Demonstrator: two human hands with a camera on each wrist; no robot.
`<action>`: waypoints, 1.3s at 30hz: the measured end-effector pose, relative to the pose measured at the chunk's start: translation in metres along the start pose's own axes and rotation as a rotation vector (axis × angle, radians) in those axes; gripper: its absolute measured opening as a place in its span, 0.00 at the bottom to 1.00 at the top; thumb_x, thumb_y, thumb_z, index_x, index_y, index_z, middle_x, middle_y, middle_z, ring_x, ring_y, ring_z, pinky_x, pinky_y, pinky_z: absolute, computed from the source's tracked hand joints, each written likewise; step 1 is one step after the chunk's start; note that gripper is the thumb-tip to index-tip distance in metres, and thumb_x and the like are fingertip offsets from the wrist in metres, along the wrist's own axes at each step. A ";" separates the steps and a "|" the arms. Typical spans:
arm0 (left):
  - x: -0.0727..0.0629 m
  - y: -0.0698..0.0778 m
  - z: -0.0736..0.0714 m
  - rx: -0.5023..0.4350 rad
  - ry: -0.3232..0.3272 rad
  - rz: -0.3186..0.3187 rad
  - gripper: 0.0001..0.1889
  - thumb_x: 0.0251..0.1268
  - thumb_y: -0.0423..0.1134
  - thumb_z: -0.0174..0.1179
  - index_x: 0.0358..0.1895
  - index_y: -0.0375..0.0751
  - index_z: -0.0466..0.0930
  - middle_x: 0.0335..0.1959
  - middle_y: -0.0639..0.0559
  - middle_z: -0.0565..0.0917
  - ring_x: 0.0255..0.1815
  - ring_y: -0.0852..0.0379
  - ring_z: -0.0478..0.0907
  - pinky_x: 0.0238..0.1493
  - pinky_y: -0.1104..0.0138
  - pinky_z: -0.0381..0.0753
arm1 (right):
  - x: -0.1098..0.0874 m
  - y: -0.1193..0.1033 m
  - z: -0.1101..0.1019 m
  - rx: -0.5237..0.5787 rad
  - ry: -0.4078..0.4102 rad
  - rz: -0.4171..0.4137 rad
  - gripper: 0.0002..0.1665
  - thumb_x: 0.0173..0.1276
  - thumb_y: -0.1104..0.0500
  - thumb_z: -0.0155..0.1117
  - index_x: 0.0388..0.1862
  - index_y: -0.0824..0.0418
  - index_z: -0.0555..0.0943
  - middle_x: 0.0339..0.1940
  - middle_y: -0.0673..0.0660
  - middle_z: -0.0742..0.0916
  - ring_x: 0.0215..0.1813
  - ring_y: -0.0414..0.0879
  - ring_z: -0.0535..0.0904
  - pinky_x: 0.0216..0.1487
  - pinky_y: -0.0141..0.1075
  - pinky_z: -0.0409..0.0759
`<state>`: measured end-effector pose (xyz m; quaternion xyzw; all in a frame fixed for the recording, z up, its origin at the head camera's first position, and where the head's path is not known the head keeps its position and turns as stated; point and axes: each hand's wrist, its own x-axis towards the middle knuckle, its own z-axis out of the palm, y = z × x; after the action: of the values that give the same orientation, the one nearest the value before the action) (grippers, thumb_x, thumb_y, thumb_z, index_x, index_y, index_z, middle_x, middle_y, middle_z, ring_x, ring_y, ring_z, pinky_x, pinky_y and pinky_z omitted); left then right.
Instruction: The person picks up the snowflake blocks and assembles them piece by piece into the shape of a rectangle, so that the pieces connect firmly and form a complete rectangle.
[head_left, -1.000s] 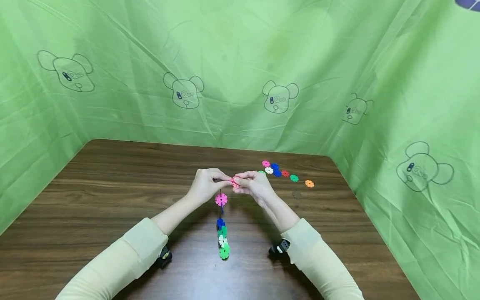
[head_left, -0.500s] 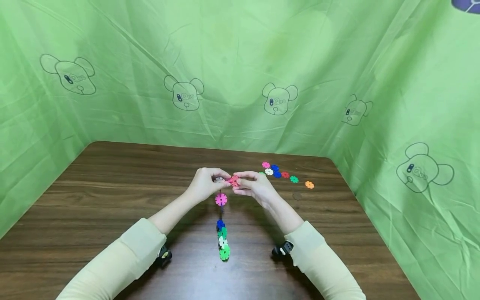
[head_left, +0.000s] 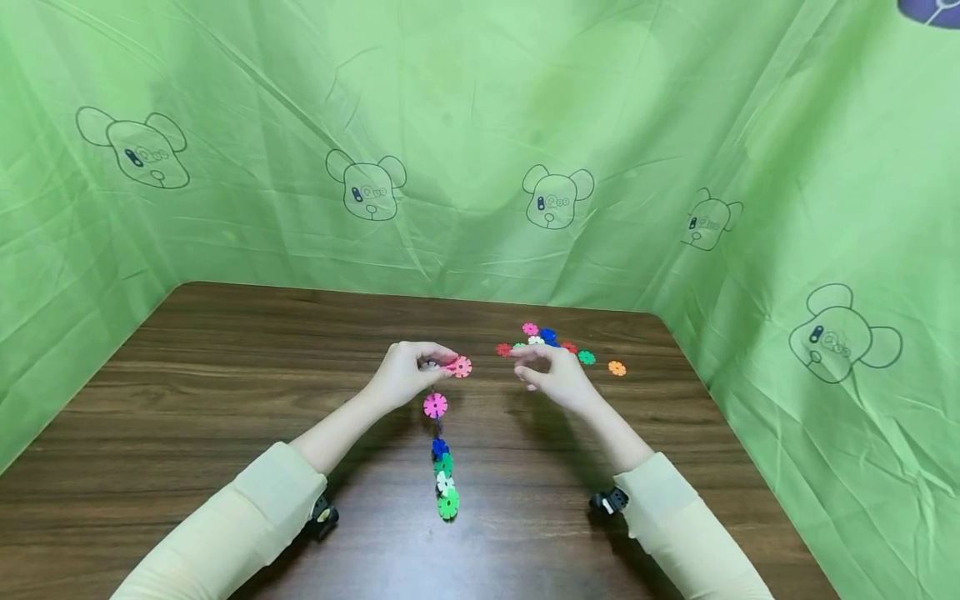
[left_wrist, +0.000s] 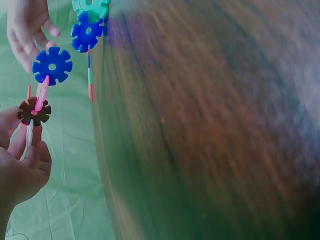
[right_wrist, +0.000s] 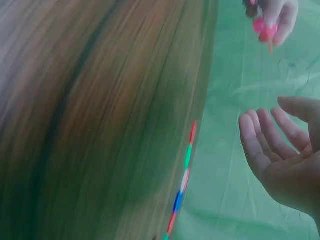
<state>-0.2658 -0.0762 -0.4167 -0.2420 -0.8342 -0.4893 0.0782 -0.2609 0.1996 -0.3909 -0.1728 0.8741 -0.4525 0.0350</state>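
A chain of notched interlocking discs runs down the middle of the table. My left hand (head_left: 405,377) pinches its far end, where a pinkish-red disc (head_left: 462,367) sticks out past the fingertips. Below hang a pink disc (head_left: 435,406) and a brown disc (left_wrist: 34,111), with a blue disc (left_wrist: 52,66) further along. The near end, with a white disc (head_left: 446,482) and a green disc (head_left: 448,504), lies toward me. My right hand (head_left: 561,377) is apart from the chain, fingers loosely bent and holding nothing, close before the loose discs.
Loose discs lie at the back right, among them a red disc (head_left: 504,350), a pink disc (head_left: 530,329), a green disc (head_left: 587,357) and an orange disc (head_left: 617,368). The wooden table (head_left: 247,375) is bordered by a green curtain (head_left: 465,108).
My right hand has let go of the pinkish-red disc and moved right toward the loose discs. My left hand still holds the chain's end in nearly the same place.
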 end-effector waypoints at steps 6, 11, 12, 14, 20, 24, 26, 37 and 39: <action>0.001 -0.004 -0.002 -0.010 -0.071 0.001 0.11 0.58 0.36 0.66 0.44 0.46 0.85 0.40 0.54 0.87 0.37 0.63 0.82 0.35 0.70 0.80 | -0.012 0.030 -0.031 -0.281 0.065 -0.101 0.17 0.62 0.61 0.67 0.50 0.61 0.81 0.43 0.59 0.87 0.43 0.47 0.83 0.44 0.43 0.81; 0.000 -0.007 -0.004 -0.013 -0.111 -0.028 0.11 0.59 0.34 0.64 0.45 0.49 0.85 0.39 0.55 0.86 0.26 0.63 0.75 0.27 0.71 0.76 | -0.019 0.057 -0.052 -0.331 0.060 -0.138 0.19 0.58 0.63 0.70 0.49 0.63 0.82 0.44 0.61 0.86 0.44 0.54 0.81 0.46 0.48 0.79; 0.000 -0.008 -0.005 -0.011 -0.112 -0.031 0.11 0.59 0.34 0.64 0.45 0.49 0.85 0.39 0.54 0.86 0.24 0.63 0.74 0.25 0.71 0.75 | -0.020 0.062 -0.056 -0.348 0.058 -0.146 0.19 0.57 0.63 0.71 0.49 0.63 0.82 0.44 0.62 0.85 0.45 0.56 0.81 0.47 0.49 0.78; 0.000 -0.009 -0.005 0.003 -0.112 -0.033 0.11 0.59 0.34 0.64 0.44 0.49 0.86 0.37 0.54 0.86 0.22 0.63 0.71 0.23 0.72 0.72 | -0.022 0.073 -0.064 -0.385 0.054 -0.146 0.21 0.56 0.63 0.71 0.49 0.64 0.81 0.44 0.62 0.85 0.46 0.57 0.80 0.48 0.51 0.77; 0.001 -0.008 -0.004 0.037 -0.118 -0.058 0.10 0.58 0.36 0.66 0.44 0.51 0.86 0.40 0.53 0.86 0.23 0.61 0.72 0.22 0.70 0.72 | -0.024 0.098 -0.086 -0.458 -0.002 -0.039 0.23 0.57 0.61 0.71 0.53 0.63 0.80 0.48 0.61 0.82 0.52 0.59 0.78 0.54 0.53 0.75; 0.002 -0.007 -0.003 0.049 -0.103 -0.070 0.10 0.57 0.38 0.67 0.43 0.52 0.86 0.39 0.54 0.86 0.24 0.60 0.71 0.22 0.70 0.72 | -0.022 0.107 -0.094 -0.502 -0.068 0.013 0.24 0.58 0.57 0.71 0.54 0.62 0.81 0.48 0.61 0.81 0.50 0.58 0.77 0.52 0.53 0.75; 0.002 -0.007 -0.003 0.030 -0.098 -0.081 0.10 0.57 0.39 0.67 0.42 0.52 0.86 0.36 0.54 0.86 0.22 0.60 0.70 0.21 0.70 0.71 | -0.022 0.110 -0.096 -0.521 -0.100 0.039 0.23 0.58 0.55 0.71 0.53 0.60 0.81 0.47 0.61 0.80 0.48 0.57 0.77 0.49 0.51 0.75; 0.002 -0.006 -0.004 -0.021 -0.068 -0.081 0.10 0.55 0.39 0.68 0.42 0.52 0.86 0.37 0.57 0.87 0.27 0.64 0.77 0.30 0.70 0.76 | -0.019 0.115 -0.094 -0.433 -0.115 0.105 0.12 0.56 0.59 0.73 0.35 0.60 0.79 0.32 0.53 0.83 0.34 0.44 0.77 0.36 0.36 0.74; 0.001 -0.005 -0.004 -0.033 -0.065 -0.082 0.11 0.55 0.38 0.68 0.43 0.51 0.86 0.37 0.56 0.87 0.30 0.63 0.78 0.31 0.70 0.77 | -0.019 0.113 -0.093 -0.386 -0.131 0.138 0.12 0.56 0.61 0.72 0.36 0.60 0.78 0.31 0.53 0.84 0.32 0.43 0.78 0.34 0.36 0.76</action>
<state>-0.2699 -0.0810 -0.4180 -0.2243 -0.8375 -0.4976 0.0271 -0.2936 0.3383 -0.4291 -0.1450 0.9502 -0.2612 0.0887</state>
